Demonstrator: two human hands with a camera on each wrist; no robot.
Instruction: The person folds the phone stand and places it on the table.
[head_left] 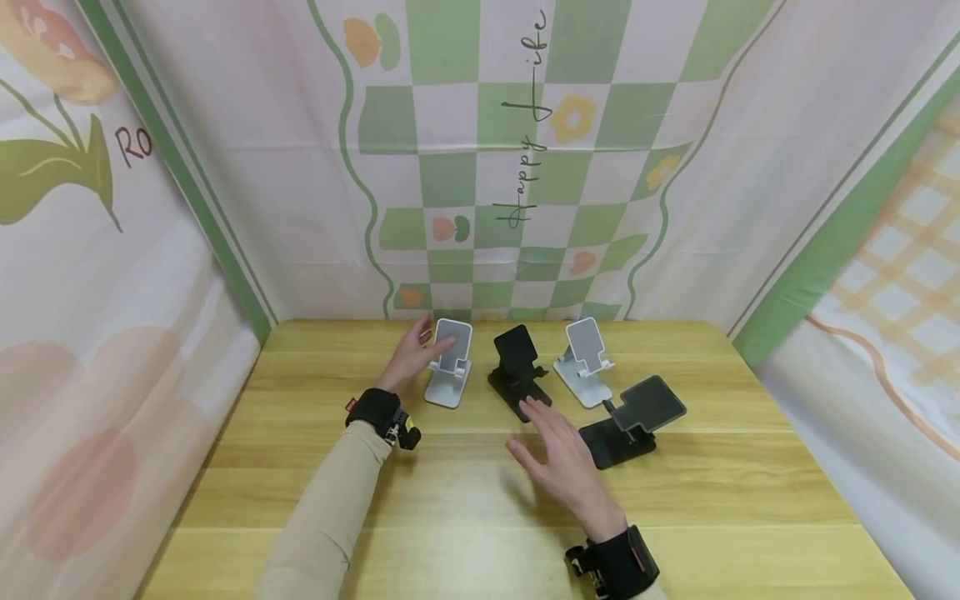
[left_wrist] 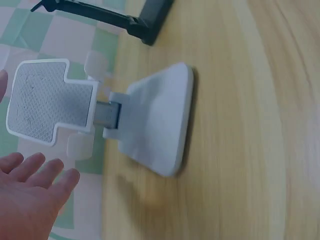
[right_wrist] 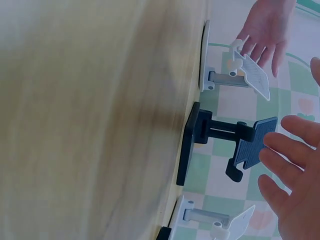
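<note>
A white phone stand with a grey pad (head_left: 448,390) stands upright at the left of the row. My left hand (head_left: 408,357) is beside it, fingers relaxed and thumb overlapping its pad in the head view. In the left wrist view the fingers spread next to the stand's upper plate (left_wrist: 50,102) with a gap showing. A black phone stand (head_left: 515,346) stands in the middle of the row. My right hand (head_left: 562,462) hovers in front of it with loosely extended fingers, holding nothing. The fingertips overlap that stand's base in the head view.
Another white phone stand (head_left: 585,343) stands right of the middle one. Nearer and further right, a second black stand (head_left: 649,404) is turned at an angle. All stand on a wooden table (head_left: 465,517), with a printed curtain (head_left: 442,117) behind its back edge.
</note>
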